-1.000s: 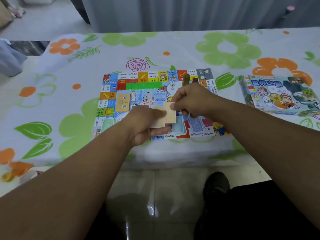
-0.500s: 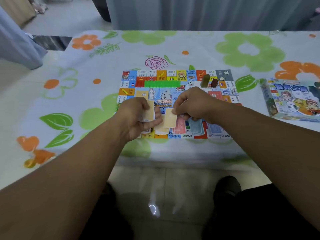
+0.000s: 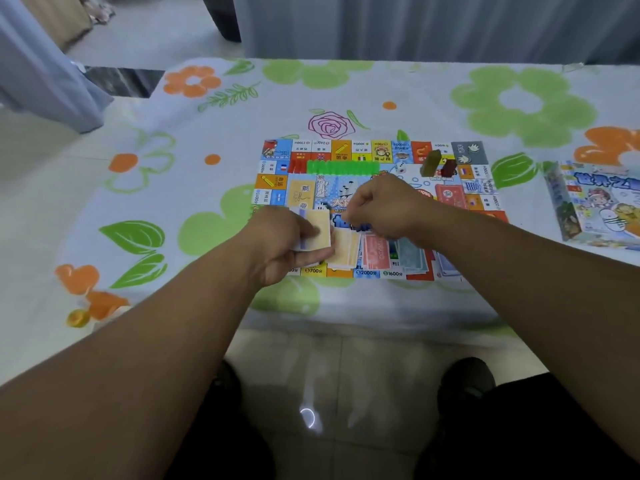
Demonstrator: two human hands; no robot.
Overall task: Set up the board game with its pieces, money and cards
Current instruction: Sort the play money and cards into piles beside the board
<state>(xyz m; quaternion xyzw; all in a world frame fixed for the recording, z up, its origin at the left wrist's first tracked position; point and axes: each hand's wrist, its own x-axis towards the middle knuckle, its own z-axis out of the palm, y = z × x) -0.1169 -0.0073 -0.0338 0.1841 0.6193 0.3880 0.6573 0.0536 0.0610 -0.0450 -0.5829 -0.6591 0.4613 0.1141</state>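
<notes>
Pinching card stack (image 3: 321, 226) btwn L hand (image 3: 277, 244) fingers (image 3: 320, 253).

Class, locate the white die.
Head view: the white die lies near the game board's far edge, green strip to its left, olive token to its right.

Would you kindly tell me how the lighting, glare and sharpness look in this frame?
Head view: dim, even light, no hard shadows. Head view: a bright glare arc on the floor tile. Head view: the left hand and its cards look smeared.
</notes>
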